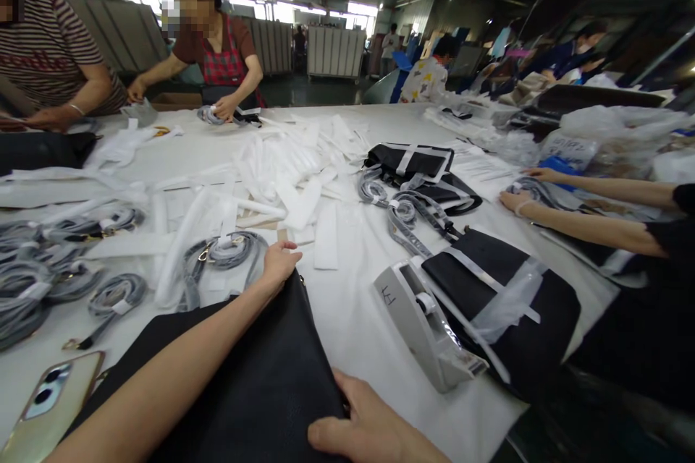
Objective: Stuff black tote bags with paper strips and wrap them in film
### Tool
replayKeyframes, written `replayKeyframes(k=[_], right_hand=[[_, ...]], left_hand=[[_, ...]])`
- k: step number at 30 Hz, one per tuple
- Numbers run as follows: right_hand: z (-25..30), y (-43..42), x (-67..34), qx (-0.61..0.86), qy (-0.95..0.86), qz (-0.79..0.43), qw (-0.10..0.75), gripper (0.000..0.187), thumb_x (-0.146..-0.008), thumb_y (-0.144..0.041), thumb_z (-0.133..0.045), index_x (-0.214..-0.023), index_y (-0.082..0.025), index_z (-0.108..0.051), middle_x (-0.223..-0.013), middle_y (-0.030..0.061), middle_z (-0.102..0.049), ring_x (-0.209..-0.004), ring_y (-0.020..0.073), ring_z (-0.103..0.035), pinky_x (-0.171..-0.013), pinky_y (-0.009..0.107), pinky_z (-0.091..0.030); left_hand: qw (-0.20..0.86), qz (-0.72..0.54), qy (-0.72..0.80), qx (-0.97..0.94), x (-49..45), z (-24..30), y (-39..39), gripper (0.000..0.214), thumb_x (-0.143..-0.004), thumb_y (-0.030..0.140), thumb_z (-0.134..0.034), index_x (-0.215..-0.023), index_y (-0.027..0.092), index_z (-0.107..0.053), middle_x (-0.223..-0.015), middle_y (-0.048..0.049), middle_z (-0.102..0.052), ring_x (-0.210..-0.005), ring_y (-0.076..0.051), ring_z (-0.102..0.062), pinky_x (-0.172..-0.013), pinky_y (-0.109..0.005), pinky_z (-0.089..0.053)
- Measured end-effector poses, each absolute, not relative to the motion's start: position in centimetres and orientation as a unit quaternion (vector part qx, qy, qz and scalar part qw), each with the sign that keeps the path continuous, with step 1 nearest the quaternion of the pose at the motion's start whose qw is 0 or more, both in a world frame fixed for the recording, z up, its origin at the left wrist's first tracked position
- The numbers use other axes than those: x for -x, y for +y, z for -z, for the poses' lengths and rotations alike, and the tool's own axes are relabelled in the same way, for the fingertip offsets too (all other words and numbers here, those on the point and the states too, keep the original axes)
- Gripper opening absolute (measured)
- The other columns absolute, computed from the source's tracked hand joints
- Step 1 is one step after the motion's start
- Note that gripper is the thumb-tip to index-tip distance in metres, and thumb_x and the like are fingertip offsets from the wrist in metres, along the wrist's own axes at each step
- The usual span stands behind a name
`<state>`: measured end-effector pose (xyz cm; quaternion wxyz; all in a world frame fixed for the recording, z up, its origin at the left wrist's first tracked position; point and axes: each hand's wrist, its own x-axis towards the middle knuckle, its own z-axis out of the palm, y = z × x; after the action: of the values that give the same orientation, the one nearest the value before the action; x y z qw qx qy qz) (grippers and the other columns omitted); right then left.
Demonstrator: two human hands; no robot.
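A black bag point(255, 369) lies close in front of me on the white-covered table. My left hand point(281, 265) reaches across it and is closed on its far corner, near the zipper end. At the right edge, my right hand point(361, 416) grips the bag with the thumb on top and the fingers at the side, partly hidden. Just beyond my left hand is a coiled grey strap point(231, 249) with a metal clasp, bound with white wrap. To the right of the bag stands a grey tape dispenser point(418, 325).
A taped black bag point(504, 282) lies beside the dispenser, with another black bag point(410, 161) farther back. Coiled straps point(116, 294) and a phone point(54, 405) are at left. White foam strips point(287, 173) cover the middle. A co-worker's hands point(521, 201) work at right; others stand across the table.
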<state>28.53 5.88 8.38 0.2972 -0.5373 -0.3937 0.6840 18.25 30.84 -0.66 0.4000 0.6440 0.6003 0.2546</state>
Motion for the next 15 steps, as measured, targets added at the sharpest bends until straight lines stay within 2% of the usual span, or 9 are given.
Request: replayKeyframes(k=[3,6,9,11,13,14,15], right_hand=[[-8.6,5.9,-28.5,0.537,-0.402,-0.680,0.298,0.047,-0.070,-0.015,-0.057,-0.117,-0.019,-0.063,-0.090,-0.0014,-0.068,-0.081,0.0178,-0.061,-0.067,0.023,-0.047],[-8.0,5.5,-28.7,0.549,-0.427,-0.641,0.326,0.042,-0.075,-0.014,-0.050,-0.114,-0.018,-0.064,-0.087,-0.0013,-0.066,-0.078,0.0156,-0.057,-0.066,0.021,-0.044],[-6.8,4.9,-28.7,0.602,-0.458,-0.572,0.318,0.042,-0.083,-0.022,-0.048,-0.123,-0.016,-0.059,-0.080,0.0002,-0.064,-0.074,0.0160,-0.057,-0.067,0.024,-0.046],[-5.8,4.3,-28.7,0.623,-0.476,-0.540,0.306,0.056,-0.088,-0.032,-0.048,-0.141,-0.015,-0.041,-0.080,0.0020,-0.065,-0.074,0.0180,-0.060,-0.070,0.029,-0.048],[-4.9,3.8,-28.7,0.592,-0.525,-0.530,0.303,0.077,-0.084,-0.041,-0.057,-0.149,-0.016,-0.023,-0.099,0.0086,-0.067,-0.090,0.0228,-0.064,-0.082,0.035,-0.050],[-4.6,3.6,-28.7,0.564,-0.560,-0.528,0.300,0.085,-0.079,-0.043,-0.064,-0.149,-0.017,-0.023,-0.115,0.0128,-0.063,-0.104,0.0258,-0.061,-0.089,0.037,-0.048],[-4.4,3.5,-28.7,0.538,-0.595,-0.521,0.293,0.087,-0.073,-0.043,-0.071,-0.146,-0.019,-0.031,-0.129,0.0152,-0.056,-0.116,0.0284,-0.055,-0.096,0.039,-0.044]], left_hand=[[0.407,-0.248,0.513,-0.714,-18.0,-0.8,30.5,0.025,-0.083,0.040,-0.058,-0.088,0.016,-0.065,-0.063,0.0010,-0.059,-0.060,-0.014,-0.054,-0.061,-0.027,-0.040],[0.440,-0.194,0.372,-0.794,-17.3,-2.3,29.1,0.027,-0.076,0.048,-0.066,-0.075,0.021,-0.069,-0.067,-0.0013,-0.066,-0.070,-0.017,-0.060,-0.069,-0.026,-0.042],[0.466,-0.122,0.277,-0.831,-16.5,-3.0,27.2,0.033,-0.073,0.053,-0.068,-0.062,0.022,-0.069,-0.050,-0.0014,-0.061,-0.053,-0.016,-0.056,-0.059,-0.025,-0.040],[0.468,-0.093,0.249,-0.843,-16.4,-3.0,26.1,0.038,-0.077,0.056,-0.064,-0.060,0.023,-0.068,-0.041,-0.0008,-0.055,-0.043,-0.015,-0.050,-0.053,-0.026,-0.036],[0.462,-0.083,0.240,-0.850,-16.9,-2.9,25.4,0.040,-0.079,0.058,-0.061,-0.062,0.023,-0.069,-0.038,-0.0004,-0.052,-0.040,-0.015,-0.048,-0.052,-0.026,-0.034],[0.458,-0.083,0.241,-0.852,-17.2,-2.9,25.1,0.040,-0.079,0.059,-0.060,-0.063,0.023,-0.069,-0.037,-0.0001,-0.051,-0.040,-0.015,-0.048,-0.053,-0.026,-0.033],[0.453,-0.085,0.245,-0.853,-17.6,-3.0,25.0,0.040,-0.080,0.059,-0.060,-0.064,0.023,-0.068,-0.036,0.0002,-0.050,-0.040,-0.016,-0.048,-0.053,-0.026,-0.034]])
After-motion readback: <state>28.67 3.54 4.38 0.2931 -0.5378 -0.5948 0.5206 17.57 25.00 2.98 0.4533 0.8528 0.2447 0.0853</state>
